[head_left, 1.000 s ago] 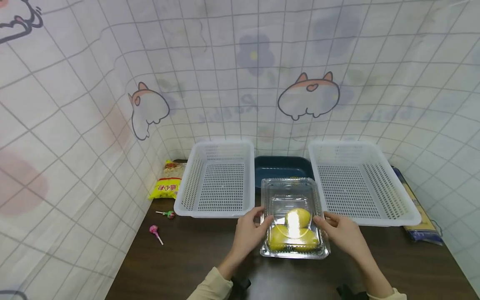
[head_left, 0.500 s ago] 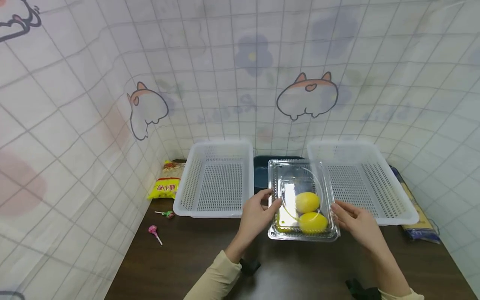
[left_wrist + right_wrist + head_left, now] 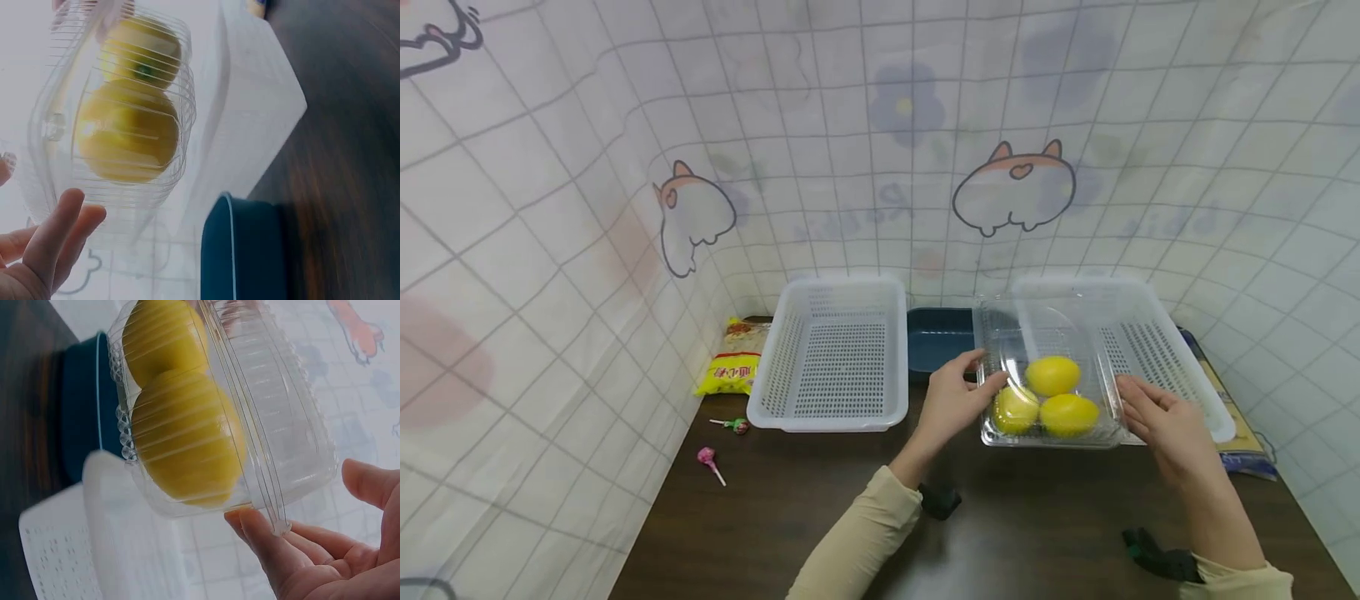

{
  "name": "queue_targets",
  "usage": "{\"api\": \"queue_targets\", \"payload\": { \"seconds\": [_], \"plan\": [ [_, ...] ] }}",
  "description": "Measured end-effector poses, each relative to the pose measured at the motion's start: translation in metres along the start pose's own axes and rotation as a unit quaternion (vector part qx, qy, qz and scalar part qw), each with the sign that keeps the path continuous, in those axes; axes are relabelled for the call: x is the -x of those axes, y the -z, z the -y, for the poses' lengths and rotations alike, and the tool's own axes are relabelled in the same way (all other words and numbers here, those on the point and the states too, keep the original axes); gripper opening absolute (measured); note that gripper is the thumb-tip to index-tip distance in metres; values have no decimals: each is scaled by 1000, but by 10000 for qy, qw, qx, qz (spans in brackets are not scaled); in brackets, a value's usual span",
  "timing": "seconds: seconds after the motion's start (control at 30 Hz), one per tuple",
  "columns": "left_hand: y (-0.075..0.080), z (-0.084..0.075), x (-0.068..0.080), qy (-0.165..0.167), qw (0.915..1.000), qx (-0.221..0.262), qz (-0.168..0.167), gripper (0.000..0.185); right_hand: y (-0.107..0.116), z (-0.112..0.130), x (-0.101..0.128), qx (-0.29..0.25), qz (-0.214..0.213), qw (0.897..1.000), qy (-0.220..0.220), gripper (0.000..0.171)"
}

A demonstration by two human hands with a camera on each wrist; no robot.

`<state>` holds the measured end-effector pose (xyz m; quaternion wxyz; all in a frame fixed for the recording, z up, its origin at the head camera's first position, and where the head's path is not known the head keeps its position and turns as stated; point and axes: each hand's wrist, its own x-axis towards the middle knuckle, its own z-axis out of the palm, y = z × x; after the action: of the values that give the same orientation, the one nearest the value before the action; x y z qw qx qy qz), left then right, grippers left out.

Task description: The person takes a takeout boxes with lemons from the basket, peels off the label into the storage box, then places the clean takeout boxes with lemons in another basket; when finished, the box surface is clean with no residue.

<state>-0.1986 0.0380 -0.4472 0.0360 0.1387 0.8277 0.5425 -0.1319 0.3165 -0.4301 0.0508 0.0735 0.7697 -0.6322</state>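
A clear plastic clamshell container (image 3: 1060, 333) with three yellow lemons (image 3: 1069, 415) inside is held up between both hands, in front of the right white basket. My left hand (image 3: 958, 398) grips its left edge, the thumb lying along the lid. At the opposite edge my right hand (image 3: 1172, 425) holds the rim. In the right wrist view the fingertips (image 3: 250, 522) lie under the rim and the thumb (image 3: 369, 481) shows beside the lid. Two lemons show through the ribbed side in the left wrist view, the nearer lemon (image 3: 128, 131) large; the left fingers (image 3: 56, 244) are at the container's edge.
White perforated baskets stand at left (image 3: 842, 358) and right (image 3: 1180, 358), the right one partly hidden. Between them sits a dark teal tray (image 3: 936, 342). A yellow bag (image 3: 730, 367), a green lollipop (image 3: 740, 427) and a pink lollipop (image 3: 706, 456) lie left; a blue-yellow packet (image 3: 1243, 433) lies right.
Both hands have carried the container of lemons up and to the right, from in front of the teal tray to in front of the right basket. The lemons have shifted inside.
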Motion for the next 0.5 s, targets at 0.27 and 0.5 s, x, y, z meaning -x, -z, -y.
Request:
{"api": "queue_targets", "payload": {
  "seconds": [0.27, 0.5],
  "plan": [
    [-26, -15, -25, -90, 9988, -80, 478, 60, 32, -2, -11, 4, -345, 9994, 69, 82],
    [-54, -23, -38, 23, 9966, 94, 822, 62, 60, -16, -13, -1205, -91, 9923, 259, 65]
  ]
}}
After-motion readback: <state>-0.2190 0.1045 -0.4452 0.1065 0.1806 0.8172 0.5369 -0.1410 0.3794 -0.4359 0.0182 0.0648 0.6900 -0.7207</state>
